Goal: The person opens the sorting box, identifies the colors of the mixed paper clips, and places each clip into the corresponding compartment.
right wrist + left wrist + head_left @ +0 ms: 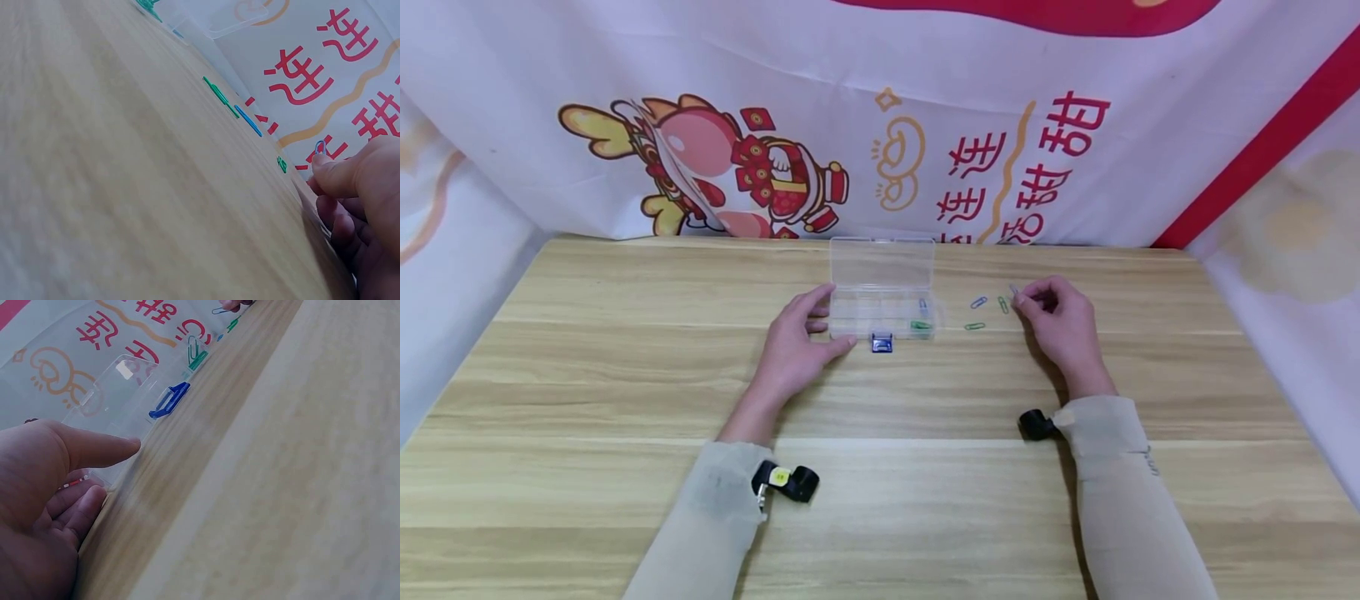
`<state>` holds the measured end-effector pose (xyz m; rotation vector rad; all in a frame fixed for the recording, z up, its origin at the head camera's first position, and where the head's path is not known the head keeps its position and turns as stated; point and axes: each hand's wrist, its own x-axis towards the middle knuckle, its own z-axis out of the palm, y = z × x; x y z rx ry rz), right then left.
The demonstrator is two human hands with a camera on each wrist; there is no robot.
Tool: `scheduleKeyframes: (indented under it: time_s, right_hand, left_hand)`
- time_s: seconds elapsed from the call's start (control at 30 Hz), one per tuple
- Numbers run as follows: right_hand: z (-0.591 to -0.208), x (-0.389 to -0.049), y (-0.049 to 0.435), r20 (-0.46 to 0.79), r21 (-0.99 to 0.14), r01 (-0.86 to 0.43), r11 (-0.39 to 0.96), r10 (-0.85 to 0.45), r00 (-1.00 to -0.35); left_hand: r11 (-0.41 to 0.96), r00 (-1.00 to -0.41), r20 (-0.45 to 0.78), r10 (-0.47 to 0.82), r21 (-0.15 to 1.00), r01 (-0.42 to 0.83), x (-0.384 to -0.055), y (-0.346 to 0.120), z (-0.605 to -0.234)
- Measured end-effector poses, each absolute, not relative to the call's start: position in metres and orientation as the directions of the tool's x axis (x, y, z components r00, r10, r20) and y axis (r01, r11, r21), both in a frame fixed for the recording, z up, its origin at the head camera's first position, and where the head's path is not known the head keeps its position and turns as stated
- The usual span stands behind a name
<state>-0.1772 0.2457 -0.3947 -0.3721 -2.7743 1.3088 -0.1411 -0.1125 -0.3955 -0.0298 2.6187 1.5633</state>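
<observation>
A wooden tabletop (925, 508) bore an open clear case (880, 289) near the middle of its far edge.
The left hand (797, 337), nearer the case, held its left end between thumb and widely spaced fingers. The right hand (1063, 321), toward the tabletop's far right corner, pinched a bluish paperclip (320, 147) in a narrow grip; the paperclip's long axis was tilted, free end up from the fingertips, and the case lay well to its left. Between them, two green clips (975, 326) and one blue clip (979, 302) rested on the tabletop.
</observation>
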Motion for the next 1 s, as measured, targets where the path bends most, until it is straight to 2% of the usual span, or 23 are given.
scheduleKeyframes:
  time_s: [0.37, 0.63, 1.0]
  right_hand:
    - [-0.3957, -0.1768, 0.2454, -0.046, -0.783, 0.180, 0.595, 0.233, -0.971]
    - [-0.3971, -0.1759, 0.2459, 0.026, -0.791, 0.120, 0.600, 0.230, -0.973]
    - [-0.3927, -0.1763, 0.2416, -0.022, -0.815, 0.164, 0.556, 0.253, -0.967]
  left_hand:
    - [0.478, -0.996, -0.087, 0.027, 0.876, -0.063, -0.1407, -0.1125, -0.3962]
    - [0.469, -0.997, -0.071, 0.034, 0.882, -0.046, -0.1404, -0.1136, -0.3965]
    - [0.476, -0.996, -0.086, 0.032, 0.877, -0.061, -0.1405, -0.1130, -0.3955]
